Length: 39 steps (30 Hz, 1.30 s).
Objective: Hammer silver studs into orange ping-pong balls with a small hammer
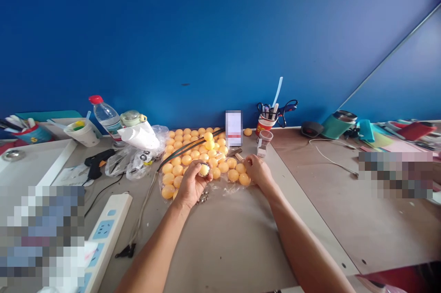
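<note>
Near the middle of the table, my left hand [193,185] is closed round a small ball [204,170] with a pale yellow top and a dark rim. My right hand [257,170] has its fingers pressed together beside the right edge of the orange balls; what they hold, if anything, is too small to make out. Several orange balls [186,160] lie in rows in clear plastic behind and around my hands. Small metallic bits [203,198] lie just below my left hand.
A red cup of tools [266,123] and a small clear cup [265,137] stand behind my right hand. At left are a white power strip [109,238], a black glue gun [96,163] and a bottle [107,116]. A teal flask [339,124] lies at right.
</note>
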Each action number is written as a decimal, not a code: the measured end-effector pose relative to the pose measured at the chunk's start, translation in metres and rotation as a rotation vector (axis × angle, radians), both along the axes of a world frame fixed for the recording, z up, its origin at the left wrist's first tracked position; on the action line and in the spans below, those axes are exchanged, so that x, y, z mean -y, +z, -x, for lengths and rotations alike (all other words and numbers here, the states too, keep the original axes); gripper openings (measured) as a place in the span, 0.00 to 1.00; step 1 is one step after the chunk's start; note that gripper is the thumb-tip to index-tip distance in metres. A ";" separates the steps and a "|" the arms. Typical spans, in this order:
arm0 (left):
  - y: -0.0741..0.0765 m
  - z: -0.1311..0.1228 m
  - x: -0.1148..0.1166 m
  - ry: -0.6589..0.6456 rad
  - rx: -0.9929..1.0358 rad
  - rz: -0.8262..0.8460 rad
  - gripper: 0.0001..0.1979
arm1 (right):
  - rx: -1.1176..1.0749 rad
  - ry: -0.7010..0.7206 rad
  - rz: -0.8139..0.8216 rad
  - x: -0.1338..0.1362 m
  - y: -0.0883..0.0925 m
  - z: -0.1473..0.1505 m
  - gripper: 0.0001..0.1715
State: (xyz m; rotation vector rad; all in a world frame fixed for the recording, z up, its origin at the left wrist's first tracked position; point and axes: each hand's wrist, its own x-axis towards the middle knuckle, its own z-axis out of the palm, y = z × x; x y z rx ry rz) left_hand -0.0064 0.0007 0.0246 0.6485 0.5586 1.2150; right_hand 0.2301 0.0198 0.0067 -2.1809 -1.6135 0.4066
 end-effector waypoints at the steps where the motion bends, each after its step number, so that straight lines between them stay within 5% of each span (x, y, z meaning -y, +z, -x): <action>1: 0.000 0.000 0.000 -0.002 -0.006 0.005 0.11 | 0.007 0.002 0.001 0.000 -0.001 -0.001 0.10; 22: 0.001 0.004 -0.003 -0.041 0.020 0.113 0.10 | 0.094 0.059 0.120 -0.004 -0.005 0.001 0.16; 39: 0.003 -0.004 0.004 -0.051 -0.196 0.093 0.17 | 0.121 0.053 0.089 -0.005 -0.006 0.004 0.12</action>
